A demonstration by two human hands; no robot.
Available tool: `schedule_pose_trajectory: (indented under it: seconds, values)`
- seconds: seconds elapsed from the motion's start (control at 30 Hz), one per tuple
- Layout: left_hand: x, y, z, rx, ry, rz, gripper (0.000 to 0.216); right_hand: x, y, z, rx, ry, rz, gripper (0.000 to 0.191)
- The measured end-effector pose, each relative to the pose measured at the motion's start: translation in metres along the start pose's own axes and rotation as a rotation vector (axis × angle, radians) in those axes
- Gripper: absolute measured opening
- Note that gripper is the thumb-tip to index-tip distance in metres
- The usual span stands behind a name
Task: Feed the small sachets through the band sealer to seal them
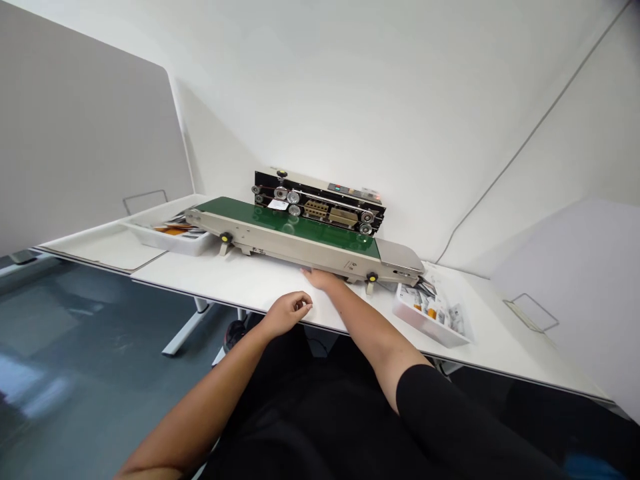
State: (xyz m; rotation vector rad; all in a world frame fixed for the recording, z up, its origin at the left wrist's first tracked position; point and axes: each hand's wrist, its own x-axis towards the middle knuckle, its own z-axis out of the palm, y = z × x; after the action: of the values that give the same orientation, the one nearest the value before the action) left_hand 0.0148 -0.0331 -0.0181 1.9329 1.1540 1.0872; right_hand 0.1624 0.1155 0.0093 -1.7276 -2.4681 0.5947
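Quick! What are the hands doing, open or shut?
Left hand: loosely closed, holding nothing.
Right hand: open, flat on the white table, holding nothing.

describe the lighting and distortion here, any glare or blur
Head view: soft, even light, with a faint shadow on the white wall; glare streaks the green conveyor belt; wide-angle distortion slants the front edge of the white table and stretches the arms; the left hand and right hand show no strong blur.

Band sealer across the tabletop
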Motion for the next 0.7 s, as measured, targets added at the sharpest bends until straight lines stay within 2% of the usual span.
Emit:
schedule_pose_trajectory:
  seconds: [0.2,0.33,0.47,0.57,0.67,0.7]
  values:
    - [0.001,0.002,0.002,-0.026,0.002,0.014,0.019,0.022,-0.055,0.021,0.048,-0.015,-0.259,0.072]
    - [0.002,0.003,-0.001,-0.049,-0.049,0.000,0.021,0.022,-0.058,0.023,0.112,-0.008,-0.341,0.064]
    - [0.000,0.006,-0.005,-0.025,-0.079,0.001,0.022,-0.018,-0.032,0.027,0.358,-0.014,-0.482,0.052]
    - [-0.002,0.007,-0.006,-0.008,-0.107,0.030,0.021,-0.072,0.004,0.026,0.643,0.081,-0.423,0.051]
    - [-0.001,0.006,-0.005,0.008,-0.090,0.035,0.019,-0.134,0.056,-0.001,0.741,0.170,-0.376,0.045]
    - [0.000,0.005,-0.005,0.017,-0.082,0.033,0.019,-0.154,0.076,-0.016,0.753,0.261,-0.362,0.042]
